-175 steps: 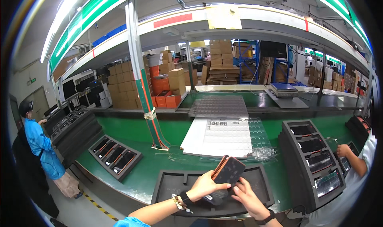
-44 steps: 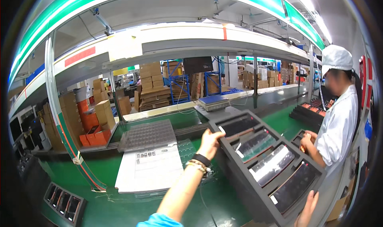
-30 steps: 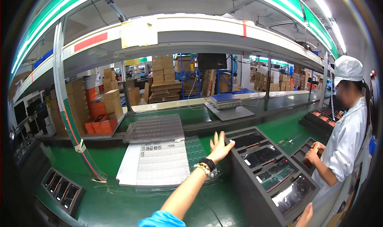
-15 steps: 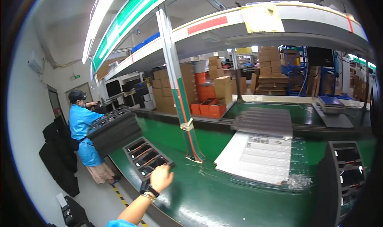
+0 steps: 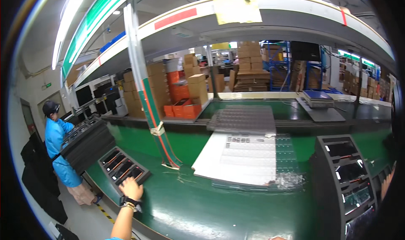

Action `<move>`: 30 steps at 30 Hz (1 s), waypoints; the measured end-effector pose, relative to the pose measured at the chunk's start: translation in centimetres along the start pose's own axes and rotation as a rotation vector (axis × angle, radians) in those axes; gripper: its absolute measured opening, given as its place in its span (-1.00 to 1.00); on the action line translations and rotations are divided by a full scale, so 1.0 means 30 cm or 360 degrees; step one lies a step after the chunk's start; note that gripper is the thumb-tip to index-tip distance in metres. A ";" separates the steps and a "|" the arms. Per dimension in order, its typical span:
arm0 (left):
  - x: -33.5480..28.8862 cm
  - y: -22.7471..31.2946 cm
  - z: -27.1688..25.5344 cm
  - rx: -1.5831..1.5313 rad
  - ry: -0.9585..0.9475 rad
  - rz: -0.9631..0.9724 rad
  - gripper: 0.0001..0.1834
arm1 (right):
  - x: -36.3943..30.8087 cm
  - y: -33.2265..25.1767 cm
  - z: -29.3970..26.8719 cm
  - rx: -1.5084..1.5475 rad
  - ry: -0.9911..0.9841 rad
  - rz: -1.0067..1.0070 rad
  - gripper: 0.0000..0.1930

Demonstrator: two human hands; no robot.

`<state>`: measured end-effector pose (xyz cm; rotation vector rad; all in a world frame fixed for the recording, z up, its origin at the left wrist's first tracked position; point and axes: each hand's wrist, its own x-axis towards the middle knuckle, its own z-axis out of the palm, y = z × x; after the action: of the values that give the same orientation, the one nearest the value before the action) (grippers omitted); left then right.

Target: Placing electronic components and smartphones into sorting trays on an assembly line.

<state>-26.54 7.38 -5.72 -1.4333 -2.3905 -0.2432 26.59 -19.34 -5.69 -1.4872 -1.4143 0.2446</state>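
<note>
My left hand reaches forward to the near edge of a black foam tray on the green bench. Its fingers are spread and bent slightly over that edge, with nothing visible in them; a dark band and a bracelet circle the wrist. Dark, flat, glossy pieces with orange strips lie in the tray's slots. A sliver of skin at the bottom edge may be my right hand; its fingers are out of sight. At the far right, blurred fingers show beside a stack of black trays; whose they are is unclear.
White sheets and clear ribbed plastic trays lie mid-bench. A taped metal post rises from the bench. At left, a person in blue stands by stacked black trays. An overhead shelf spans the bench.
The view has swung right, so the bench scene sits farther left. My left hand stays at the tray's near edge, its fingers shifted slightly. Fingers at the right edge have come into view.
</note>
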 end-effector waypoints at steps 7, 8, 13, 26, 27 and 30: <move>0.033 -0.123 0.173 -0.0013 -0.0063 0.0061 -0.42 | -0.028 0.045 -0.003 0.0028 -0.0026 -0.0054 -0.86; 0.049 -0.111 0.142 -0.0044 -0.0128 0.0116 -0.43 | -0.019 0.045 -0.003 0.0018 -0.0043 -0.0065 -0.87; -0.163 0.070 -0.118 -0.0147 -0.0415 0.0865 -0.50 | 0.001 0.044 -0.011 0.0034 -0.0057 -0.0050 -0.82; -0.767 0.891 -0.390 -0.0900 -0.1438 0.2092 -0.52 | -0.016 -0.012 0.022 0.0137 -0.0354 0.0047 -0.62; -0.796 0.914 -0.430 -0.1025 -0.1400 0.2284 -0.51 | -0.010 -0.026 0.018 0.0185 -0.0360 0.0008 -0.57; -0.846 0.899 -0.569 -0.1568 -0.1290 0.2671 -0.38 | -0.021 0.027 0.015 0.0153 -0.0186 -0.0189 -0.69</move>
<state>11.58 -6.03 -0.17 -3.8030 -0.3631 -0.3977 26.58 -19.46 -6.80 -1.3236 -1.5566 0.3256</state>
